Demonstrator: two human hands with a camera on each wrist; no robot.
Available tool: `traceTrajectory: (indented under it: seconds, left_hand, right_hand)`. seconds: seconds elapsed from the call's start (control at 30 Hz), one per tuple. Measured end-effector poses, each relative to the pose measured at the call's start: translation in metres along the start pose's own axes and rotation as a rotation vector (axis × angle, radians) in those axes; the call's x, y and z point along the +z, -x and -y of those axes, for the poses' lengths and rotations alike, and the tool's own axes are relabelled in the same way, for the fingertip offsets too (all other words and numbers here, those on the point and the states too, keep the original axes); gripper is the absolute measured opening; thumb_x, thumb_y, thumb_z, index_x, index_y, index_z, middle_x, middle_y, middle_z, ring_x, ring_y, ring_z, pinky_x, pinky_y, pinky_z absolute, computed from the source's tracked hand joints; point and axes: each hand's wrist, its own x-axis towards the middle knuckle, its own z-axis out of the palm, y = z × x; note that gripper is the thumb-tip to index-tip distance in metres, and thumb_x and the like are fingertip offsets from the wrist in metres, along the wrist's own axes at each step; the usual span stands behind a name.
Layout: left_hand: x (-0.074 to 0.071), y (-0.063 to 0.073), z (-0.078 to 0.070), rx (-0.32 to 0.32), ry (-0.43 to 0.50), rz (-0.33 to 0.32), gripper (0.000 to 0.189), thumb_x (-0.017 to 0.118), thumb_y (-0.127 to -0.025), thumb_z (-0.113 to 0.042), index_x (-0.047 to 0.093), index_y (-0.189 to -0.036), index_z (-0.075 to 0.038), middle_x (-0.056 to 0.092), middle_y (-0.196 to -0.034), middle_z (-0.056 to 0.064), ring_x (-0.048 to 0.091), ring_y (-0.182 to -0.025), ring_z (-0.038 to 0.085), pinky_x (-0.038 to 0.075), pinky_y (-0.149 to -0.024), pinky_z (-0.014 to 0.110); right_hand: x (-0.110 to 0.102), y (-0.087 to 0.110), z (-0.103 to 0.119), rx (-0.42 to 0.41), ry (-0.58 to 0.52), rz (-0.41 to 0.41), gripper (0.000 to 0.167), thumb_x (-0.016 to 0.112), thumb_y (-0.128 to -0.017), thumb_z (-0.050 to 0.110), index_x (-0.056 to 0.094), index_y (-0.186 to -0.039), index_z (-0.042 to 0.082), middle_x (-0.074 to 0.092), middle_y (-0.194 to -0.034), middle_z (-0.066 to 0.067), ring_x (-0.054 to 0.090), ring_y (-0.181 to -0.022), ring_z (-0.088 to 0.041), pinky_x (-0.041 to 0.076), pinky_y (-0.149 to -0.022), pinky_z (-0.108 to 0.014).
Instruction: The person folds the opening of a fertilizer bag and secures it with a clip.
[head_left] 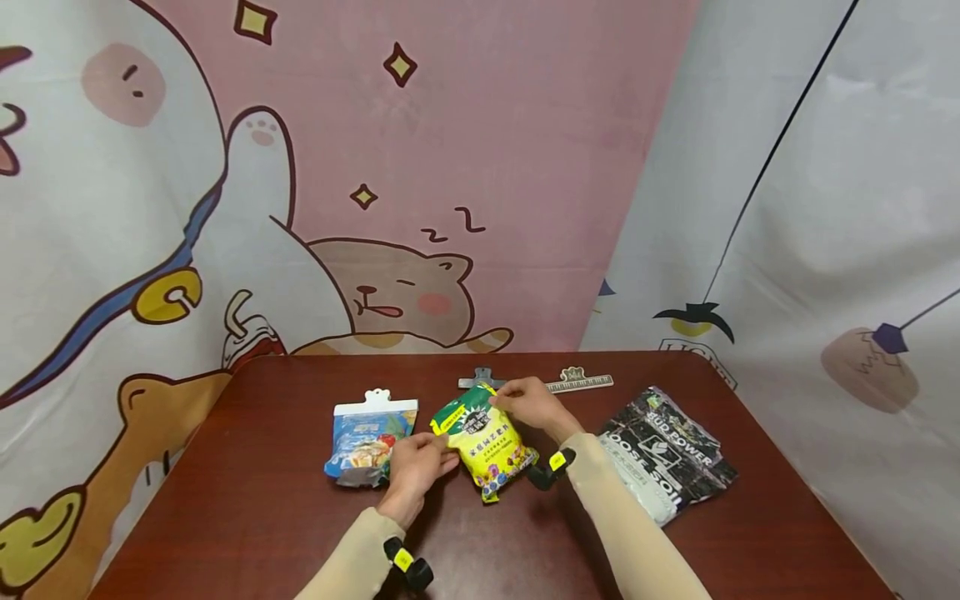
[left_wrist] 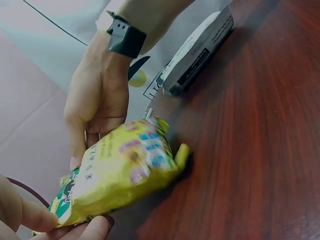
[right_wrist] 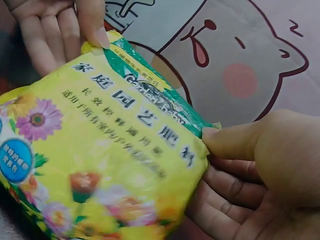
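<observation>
A yellow and green fertilizer bag (head_left: 487, 446) with printed flowers is tilted at the middle of the table. My left hand (head_left: 417, 468) pinches its left edge between thumb and fingers. On the opposite edge, near the green top, my right hand (head_left: 534, 406) pinches the bag too. The right wrist view shows the front of the fertilizer bag (right_wrist: 115, 145) with the right thumb (right_wrist: 235, 142) over its edge. From the left wrist the bag (left_wrist: 120, 170) appears plump, its lower end close to the tabletop.
Left of the bag lies a blue food packet (head_left: 369, 442) with a white clip (head_left: 377, 403) across its top. A black-and-white soil bag (head_left: 667, 454) lies at the right. Behind the hands are a grey clip (head_left: 482, 377) and a ruler-patterned clip (head_left: 581, 382) on the brown table (head_left: 262, 517).
</observation>
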Motion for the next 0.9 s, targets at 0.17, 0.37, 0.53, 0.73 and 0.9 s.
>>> traceTrajectory:
  seconds: [0.17, 0.37, 0.53, 0.73, 0.9]
  left_hand:
    - [0.002, -0.002, -0.005, 0.042, 0.007, -0.013, 0.026, 0.059, -0.103, -0.008, 0.063, -0.115, 0.014, 0.071, -0.11, 0.029, 0.077, -0.09, 0.027, 0.062, -0.085, 0.042]
    - [0.002, -0.003, -0.01, 0.07, -0.004, 0.009, 0.026, 0.059, -0.103, -0.01, 0.066, -0.116, 0.011, 0.071, -0.113, 0.026, 0.076, -0.094, 0.027, 0.061, -0.088, 0.042]
    - [0.001, -0.006, -0.014, 0.094, -0.041, 0.026, 0.024, 0.059, -0.104, -0.012, 0.068, -0.116, 0.007, 0.069, -0.115, 0.024, 0.075, -0.098, 0.026, 0.06, -0.092, 0.044]
    - [0.002, -0.008, -0.02, 0.143, -0.043, 0.056, 0.024, 0.061, -0.103, -0.012, 0.068, -0.114, 0.009, 0.071, -0.113, 0.024, 0.075, -0.099, 0.028, 0.06, -0.092, 0.045]
    - [0.001, -0.011, -0.022, 0.181, -0.068, 0.071, 0.023, 0.062, -0.102, -0.012, 0.069, -0.112, 0.008, 0.072, -0.11, 0.023, 0.075, -0.098, 0.029, 0.06, -0.092, 0.046]
  right_hand:
    - [-0.002, 0.007, -0.003, 0.012, -0.115, -0.011, 0.021, 0.074, -0.096, 0.027, 0.075, -0.101, 0.007, 0.072, -0.096, -0.009, 0.069, -0.083, -0.018, 0.06, -0.075, -0.033]
    - [-0.005, 0.02, -0.001, -0.02, -0.182, -0.065, 0.018, 0.074, -0.096, 0.022, 0.073, -0.101, 0.004, 0.071, -0.096, -0.011, 0.073, -0.081, -0.02, 0.062, -0.082, -0.045]
    - [-0.006, 0.03, -0.001, -0.032, -0.204, -0.108, 0.017, 0.074, -0.096, 0.024, 0.073, -0.101, 0.008, 0.072, -0.098, -0.01, 0.074, -0.082, -0.02, 0.061, -0.086, -0.049]
    - [-0.005, 0.041, -0.005, -0.059, -0.287, -0.15, 0.018, 0.074, -0.096, 0.022, 0.071, -0.102, 0.005, 0.073, -0.102, -0.012, 0.076, -0.087, -0.02, 0.061, -0.088, -0.049]
    - [-0.004, 0.05, -0.005, -0.073, -0.329, -0.186, 0.021, 0.075, -0.095, 0.022, 0.071, -0.101, 0.003, 0.075, -0.102, -0.011, 0.075, -0.089, -0.018, 0.061, -0.089, -0.049]
